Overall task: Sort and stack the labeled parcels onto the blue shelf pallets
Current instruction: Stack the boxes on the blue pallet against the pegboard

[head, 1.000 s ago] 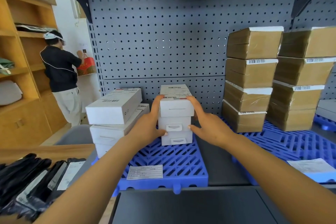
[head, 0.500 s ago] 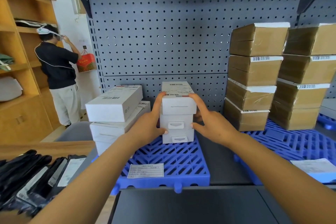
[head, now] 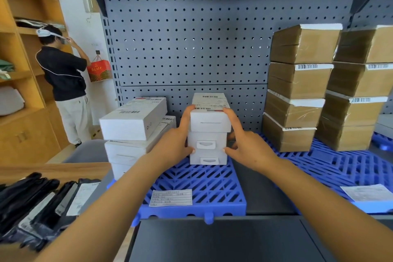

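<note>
A narrow stack of three white labeled boxes point(head: 209, 134) stands on the left blue pallet point(head: 197, 183), against the pegboard. My left hand point(head: 172, 144) presses its left side, index finger straight up along the top box and thumb on the middle box's front. On the opposite side my right hand point(head: 248, 147) presses in the same way. A second stack of wider white boxes point(head: 134, 121) sits to the left, its top box skewed. Two columns of brown taped parcels point(head: 297, 85) stand on the right blue pallet point(head: 340, 166).
Black poly mailers point(head: 36, 204) lie on the wooden table at lower left. Paper labels lie on the left pallet point(head: 171, 197) and the right one point(head: 368, 192). A grey pegboard point(head: 191, 38) backs the shelf. A person point(head: 63, 78) stands by wooden shelves at far left.
Both hands have stayed at the sides of the narrow white stack, and the view has shifted only slightly. The person at the back has raised an arm to their head.
</note>
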The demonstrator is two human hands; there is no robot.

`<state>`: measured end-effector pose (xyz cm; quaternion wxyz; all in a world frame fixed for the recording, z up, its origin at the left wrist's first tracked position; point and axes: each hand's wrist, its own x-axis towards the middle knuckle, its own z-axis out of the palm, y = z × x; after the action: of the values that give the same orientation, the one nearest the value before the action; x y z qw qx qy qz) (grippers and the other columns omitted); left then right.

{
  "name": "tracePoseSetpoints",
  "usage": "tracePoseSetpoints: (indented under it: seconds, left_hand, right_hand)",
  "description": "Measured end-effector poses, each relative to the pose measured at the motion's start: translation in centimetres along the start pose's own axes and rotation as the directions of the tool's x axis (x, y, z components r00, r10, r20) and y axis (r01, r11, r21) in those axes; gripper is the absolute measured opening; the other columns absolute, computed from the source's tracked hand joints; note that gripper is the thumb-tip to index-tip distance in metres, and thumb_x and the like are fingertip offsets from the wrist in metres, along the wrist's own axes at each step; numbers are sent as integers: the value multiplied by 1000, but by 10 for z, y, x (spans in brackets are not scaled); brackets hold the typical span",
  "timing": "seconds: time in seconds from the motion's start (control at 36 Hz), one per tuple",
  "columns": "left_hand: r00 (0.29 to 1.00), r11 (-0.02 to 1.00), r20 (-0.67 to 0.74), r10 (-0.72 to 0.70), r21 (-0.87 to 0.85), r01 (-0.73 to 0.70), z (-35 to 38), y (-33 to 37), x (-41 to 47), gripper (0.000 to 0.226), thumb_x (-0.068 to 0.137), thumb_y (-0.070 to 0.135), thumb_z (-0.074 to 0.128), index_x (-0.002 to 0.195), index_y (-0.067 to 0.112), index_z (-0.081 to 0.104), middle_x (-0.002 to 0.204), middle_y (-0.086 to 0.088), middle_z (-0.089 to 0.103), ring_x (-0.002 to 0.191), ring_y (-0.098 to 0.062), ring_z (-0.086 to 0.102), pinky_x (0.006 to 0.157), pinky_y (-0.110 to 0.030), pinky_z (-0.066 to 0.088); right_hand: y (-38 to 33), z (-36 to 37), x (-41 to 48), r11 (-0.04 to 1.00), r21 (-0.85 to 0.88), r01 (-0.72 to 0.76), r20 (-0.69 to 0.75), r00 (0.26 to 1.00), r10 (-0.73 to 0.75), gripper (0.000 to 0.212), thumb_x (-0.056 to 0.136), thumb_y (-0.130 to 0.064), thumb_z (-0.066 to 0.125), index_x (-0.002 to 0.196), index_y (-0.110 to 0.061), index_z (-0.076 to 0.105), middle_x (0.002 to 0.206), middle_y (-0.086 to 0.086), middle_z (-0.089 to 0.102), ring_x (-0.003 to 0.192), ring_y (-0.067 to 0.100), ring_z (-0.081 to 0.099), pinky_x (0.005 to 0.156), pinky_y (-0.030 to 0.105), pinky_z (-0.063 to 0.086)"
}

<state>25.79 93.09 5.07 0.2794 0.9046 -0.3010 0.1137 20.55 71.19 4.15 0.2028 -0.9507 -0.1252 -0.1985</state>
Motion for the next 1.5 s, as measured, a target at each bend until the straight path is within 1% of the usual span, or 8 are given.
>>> tracePoseSetpoints:
  seconds: [0.08, 0.19, 0.33, 0.72, 0.86, 1.31, 1.39, 1.5]
  left_hand:
    - [1000, 1000, -7, -5, 16, 5, 0, 3, -1, 119, 78, 16, 77, 144, 45, -17, 78, -8, 63, 64, -16, 61, 58, -33, 55]
    - [1000, 999, -20, -21, 50, 22, 4, 6, -1, 117, 80, 16, 74, 144, 43, -20, 81, -8, 64, 67, -17, 61, 63, -37, 56]
    - [1000, 1000, -29, -12, 13, 13, 3, 2, 0, 117, 78, 16, 77, 143, 47, -15, 88, -11, 66, 70, -18, 63, 66, -40, 57]
    - [1000, 998, -7, 4, 62, -4, 1, 8, -1, 114, 81, 20, 75, 145, 41, -17, 77, -7, 62, 65, -15, 60, 60, -34, 55]
    - [1000, 996, 9, 19, 83, -20, -1, 7, 1, 114, 78, 22, 77, 144, 42, -15, 73, -8, 62, 62, -18, 61, 60, -42, 55]
    - [999, 997, 25, 30, 67, -32, 1, 9, 2, 113, 81, 20, 73, 144, 38, -18, 65, -7, 59, 57, -19, 60, 54, -38, 54]
    - [999, 996, 19, 33, 83, -35, 1, 11, 1, 112, 81, 19, 73, 145, 35, -17, 64, -6, 57, 56, -19, 59, 52, -35, 51]
    - [999, 994, 18, 31, 100, -32, 0, 12, 1, 113, 81, 21, 74, 145, 34, -17, 66, -6, 57, 57, -18, 59, 51, -33, 50]
  right_hand:
    - [1, -3, 0, 1000, -12, 8, 5, 1000, -8, 108, 84, -28, 67, 138, -55, -23, 96, 8, 68, 68, 23, 66, 62, 48, 57]
    - [3, -7, 1, 1000, -6, 10, 17, 1000, -10, 109, 84, -30, 68, 138, -55, -23, 105, 5, 68, 71, 21, 66, 64, 46, 57]
    - [2, -5, 2, 1000, 3, 12, 24, 1000, -12, 113, 82, -27, 70, 137, -53, -25, 89, 2, 67, 67, 18, 65, 63, 44, 57]
    - [6, -11, 2, 999, 4, 44, 35, 998, -44, 115, 82, -26, 72, 132, -60, -26, 95, -3, 70, 74, 12, 66, 72, 39, 57]
    - [8, -16, 0, 995, 96, 31, 76, 996, -38, 112, 84, -21, 71, 135, -62, -20, 90, -8, 70, 51, 8, 64, 63, 31, 58]
    - [-6, -12, -5, 997, 74, -25, 55, 998, 21, 111, 87, -16, 63, 134, -56, -29, 78, 2, 69, 42, 12, 61, 51, 36, 56]
    - [-4, -11, -4, 998, 53, -31, 51, 998, 28, 110, 87, -17, 64, 136, -54, -27, 79, 2, 67, 44, 13, 61, 52, 40, 56]
    - [-2, -11, -4, 999, -36, -38, 11, 999, 38, 108, 85, -28, 66, 138, -51, -26, 90, 3, 65, 64, 18, 63, 59, 44, 55]
